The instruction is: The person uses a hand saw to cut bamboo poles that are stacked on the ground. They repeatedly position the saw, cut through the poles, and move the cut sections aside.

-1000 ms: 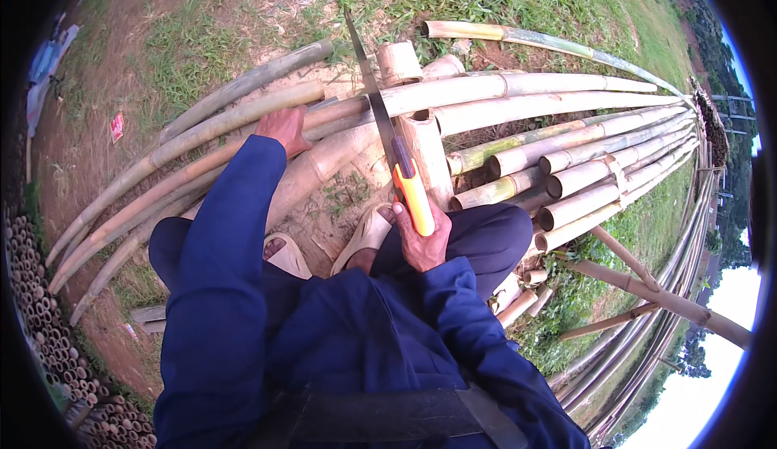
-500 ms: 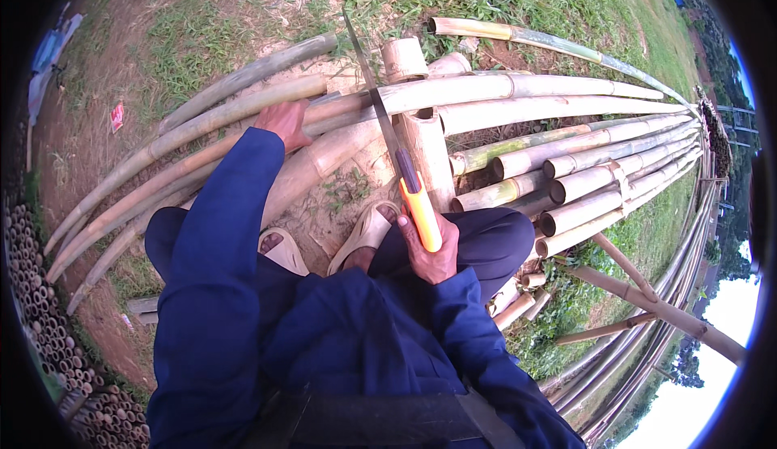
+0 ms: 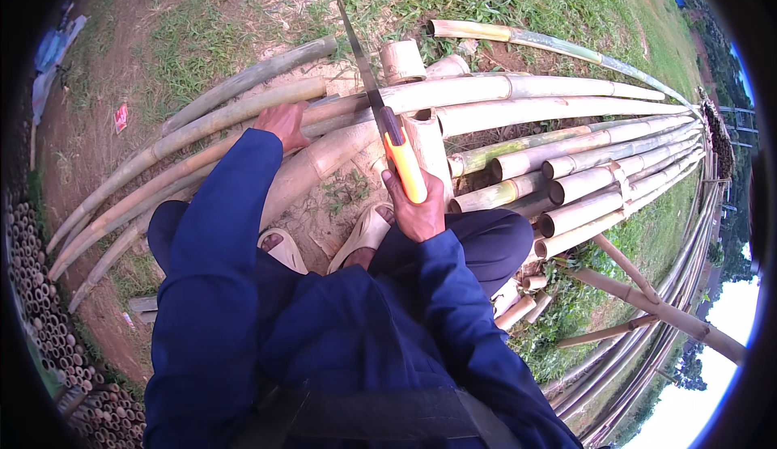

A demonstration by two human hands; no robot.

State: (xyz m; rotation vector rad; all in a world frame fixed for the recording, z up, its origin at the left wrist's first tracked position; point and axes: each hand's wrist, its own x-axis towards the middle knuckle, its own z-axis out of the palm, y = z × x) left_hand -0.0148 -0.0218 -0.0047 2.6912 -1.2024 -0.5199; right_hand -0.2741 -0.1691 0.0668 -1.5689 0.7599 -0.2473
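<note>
A hand saw with a yellow and dark handle (image 3: 405, 166) is gripped in my right hand (image 3: 421, 213), fingers wrapped round it. Its long thin blade (image 3: 356, 48) points away from me and crosses a pale bamboo pole (image 3: 461, 89); whether the teeth touch it I cannot tell. To the left of the blade, my left hand (image 3: 283, 124) is closed on the bamboo at the crossing. Just beneath the pole, beside the saw, stands a short thick bamboo piece (image 3: 426, 146). Another short bamboo piece (image 3: 402, 62) rises on the far side.
Several cut bamboo poles (image 3: 558, 198) lie stacked on the right, open ends toward me. Long poles (image 3: 105, 198) curve away on the left. Bamboo offcuts (image 3: 518, 311) lie by my right knee. A pile of bamboo ends (image 3: 48, 311) is at the far left. Leaning poles (image 3: 664, 311) stand at right.
My right hand has drawn the saw away from me to the left, its handle now nearer the pole. My left hand stays in place on the bamboo.
</note>
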